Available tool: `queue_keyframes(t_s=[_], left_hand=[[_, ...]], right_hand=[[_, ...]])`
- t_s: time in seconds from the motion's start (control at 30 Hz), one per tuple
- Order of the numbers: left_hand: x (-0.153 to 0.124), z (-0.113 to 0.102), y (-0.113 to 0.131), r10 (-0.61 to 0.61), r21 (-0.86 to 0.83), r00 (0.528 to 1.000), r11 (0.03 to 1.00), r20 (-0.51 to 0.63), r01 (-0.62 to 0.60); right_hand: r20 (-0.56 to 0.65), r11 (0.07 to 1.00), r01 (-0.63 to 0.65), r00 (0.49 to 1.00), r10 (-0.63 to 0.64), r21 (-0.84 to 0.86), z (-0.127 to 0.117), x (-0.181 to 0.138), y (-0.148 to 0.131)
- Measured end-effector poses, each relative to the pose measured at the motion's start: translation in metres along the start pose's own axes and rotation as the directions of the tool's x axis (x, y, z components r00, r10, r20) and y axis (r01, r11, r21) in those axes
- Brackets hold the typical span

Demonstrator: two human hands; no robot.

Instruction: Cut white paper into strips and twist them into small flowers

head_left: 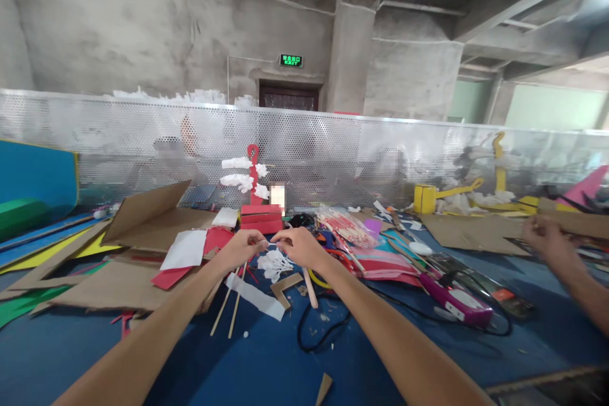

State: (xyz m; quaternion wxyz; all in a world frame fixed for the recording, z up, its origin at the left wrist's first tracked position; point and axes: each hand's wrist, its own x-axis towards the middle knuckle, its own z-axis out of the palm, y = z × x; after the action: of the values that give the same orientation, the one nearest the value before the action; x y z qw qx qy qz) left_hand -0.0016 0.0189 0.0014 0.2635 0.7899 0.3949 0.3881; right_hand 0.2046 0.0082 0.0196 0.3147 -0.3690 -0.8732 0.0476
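Observation:
My left hand (245, 246) and my right hand (299, 246) meet over the blue table, fingertips pinched together on a small white piece (272, 245) held between them. Just below the hands lies a clump of white cut-out pieces (276, 264). Behind them stands a red paper model (257, 209) on a red base, with white tufts stuck to its upright.
Cardboard sheets (152, 219), a white strip (254, 296), thin wooden sticks (228, 311) and a black cable (314, 336) lie around. A pink glue gun (457, 304) rests at right. Another person's hand (547, 238) works at far right. A perforated metal screen (333, 152) backs the table.

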Motion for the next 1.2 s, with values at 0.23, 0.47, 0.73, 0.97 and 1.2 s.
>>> queue_keyframes(t_s=[0.23,0.47,0.73,0.97,1.2], left_hand=[[-0.001,0.0,0.002,0.014,-0.008,0.999,1.0,0.039,-0.013],[-0.001,-0.003,0.001,0.002,-0.01,1.0,1.0,0.027,-0.001],[-0.001,-0.002,0.004,0.015,-0.001,1.0,1.0,0.015,-0.015],[0.0,-0.002,0.006,-0.022,-0.017,0.999,1.0,0.025,0.023],[0.001,-0.001,0.006,-0.005,-0.019,1.0,1.0,0.013,0.006]], right_hand=[[0.077,0.999,-0.031,0.996,0.033,-0.025,0.0,-0.001,-0.005],[0.003,0.998,0.01,1.0,-0.01,-0.063,0.004,0.0,-0.001],[0.025,0.994,-0.005,1.0,0.008,-0.107,0.002,0.002,-0.002],[0.01,0.993,0.056,0.998,-0.055,-0.105,0.004,0.004,0.005],[0.025,1.0,0.001,1.0,-0.001,-0.019,-0.001,0.003,0.0]])
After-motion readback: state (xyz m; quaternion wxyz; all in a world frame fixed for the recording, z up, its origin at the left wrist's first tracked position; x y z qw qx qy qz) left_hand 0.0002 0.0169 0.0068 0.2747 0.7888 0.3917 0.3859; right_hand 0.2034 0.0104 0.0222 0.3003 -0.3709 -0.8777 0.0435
